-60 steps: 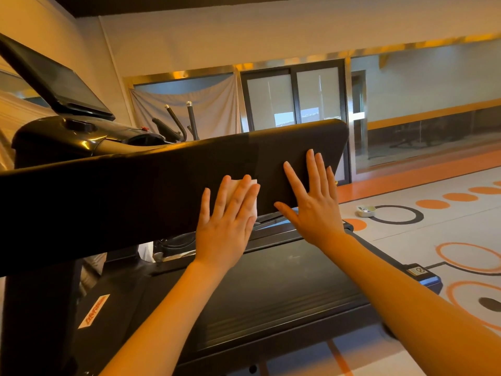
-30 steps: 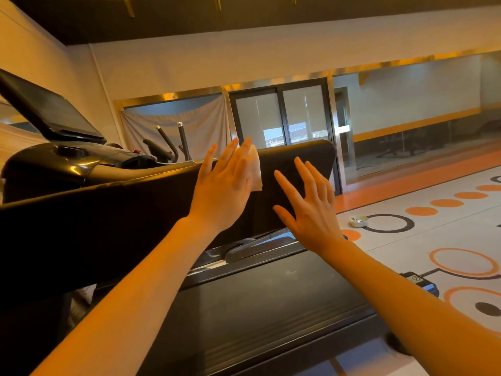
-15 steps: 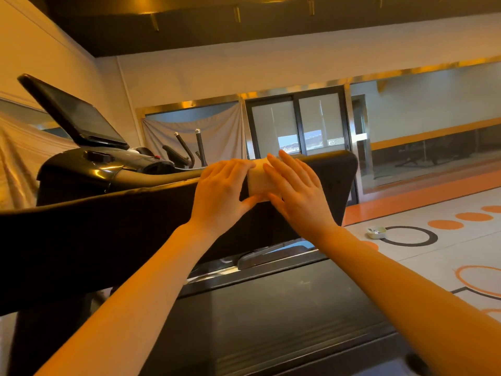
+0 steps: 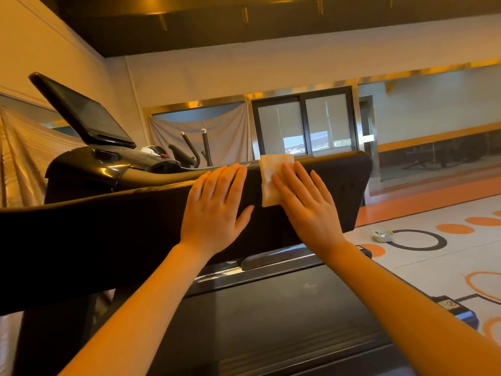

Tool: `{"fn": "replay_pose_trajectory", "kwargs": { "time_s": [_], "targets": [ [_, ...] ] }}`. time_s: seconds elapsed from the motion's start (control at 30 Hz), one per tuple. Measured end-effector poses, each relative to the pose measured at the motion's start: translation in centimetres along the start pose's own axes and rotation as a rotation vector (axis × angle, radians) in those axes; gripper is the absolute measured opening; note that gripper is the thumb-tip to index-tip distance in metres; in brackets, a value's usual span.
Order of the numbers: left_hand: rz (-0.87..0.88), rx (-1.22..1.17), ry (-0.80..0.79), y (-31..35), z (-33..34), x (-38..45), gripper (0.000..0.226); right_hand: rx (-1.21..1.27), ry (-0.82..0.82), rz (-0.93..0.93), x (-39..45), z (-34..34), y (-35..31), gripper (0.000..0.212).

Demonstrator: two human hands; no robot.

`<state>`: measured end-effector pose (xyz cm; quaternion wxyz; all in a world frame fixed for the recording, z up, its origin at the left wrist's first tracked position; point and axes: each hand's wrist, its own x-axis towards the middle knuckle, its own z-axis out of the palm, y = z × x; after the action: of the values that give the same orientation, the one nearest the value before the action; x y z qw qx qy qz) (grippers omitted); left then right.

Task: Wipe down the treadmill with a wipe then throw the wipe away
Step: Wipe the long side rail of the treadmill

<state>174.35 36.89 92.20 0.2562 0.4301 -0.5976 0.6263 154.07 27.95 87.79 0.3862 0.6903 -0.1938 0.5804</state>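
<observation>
The wipe [image 4: 272,177] lay folded over the top edge of the treadmill's side rail [image 4: 108,226], a pale square draped down the rail's near face, close to its far end. My right hand [image 4: 309,210] pressed it flat against the black panel, fingers straight and spread, the fingertips [image 4: 284,169] covering the wipe's right half while its left half and top showed bare. I was not pinching it; the palm and fingers simply held it to the surface.

My left hand [image 4: 217,207] rested just beside the wipe on the same rail, apart from it by a narrow strip of black. Its fingers were straight and together, reaching up to the rail's top edge, the thumb stuck out toward the wipe, and it held nothing.

Below my forearms ran the dark belt [image 4: 271,316] of the treadmill, with a grey strip along its far side. To the left the console [image 4: 89,169] rose glossy and black, topped by a tilted screen [image 4: 86,115]. Behind it stood the handles of another machine [image 4: 192,150] in front of a grey cloth [image 4: 217,131] hung over a mirror, and next to that a dark-framed sliding door [image 4: 303,123]. On the patterned floor to the right, by a black ring, sat a small pale dish [image 4: 382,235].
</observation>
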Motion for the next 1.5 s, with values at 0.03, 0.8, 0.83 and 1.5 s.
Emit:
{"fn": "replay_pose_trajectory", "kwargs": {
  "time_s": [0.03, 0.8, 0.83, 1.5],
  "targets": [
    [-0.002, 0.003, -0.001, 0.0, 0.0, 0.0, 0.065, 0.002, 0.006, 0.011, -0.3, 0.0, -0.1, 0.054],
    [-0.007, 0.042, -0.01, 0.2, -0.1, 0.1, 0.065, 0.125, 0.04, 0.193, -0.6, 1.0, -2.6, 0.056],
    [-0.011, 0.044, -0.012, 0.3, 0.0, 0.1, 0.065, 0.131, 0.048, 0.226, -0.9, 1.2, -3.0, 0.053],
    [-0.033, 0.04, -0.033, 0.5, -0.1, 0.2, 0.065, -0.02, -0.146, 0.092, 1.9, -0.4, -0.2, 0.06]
  ]
}}
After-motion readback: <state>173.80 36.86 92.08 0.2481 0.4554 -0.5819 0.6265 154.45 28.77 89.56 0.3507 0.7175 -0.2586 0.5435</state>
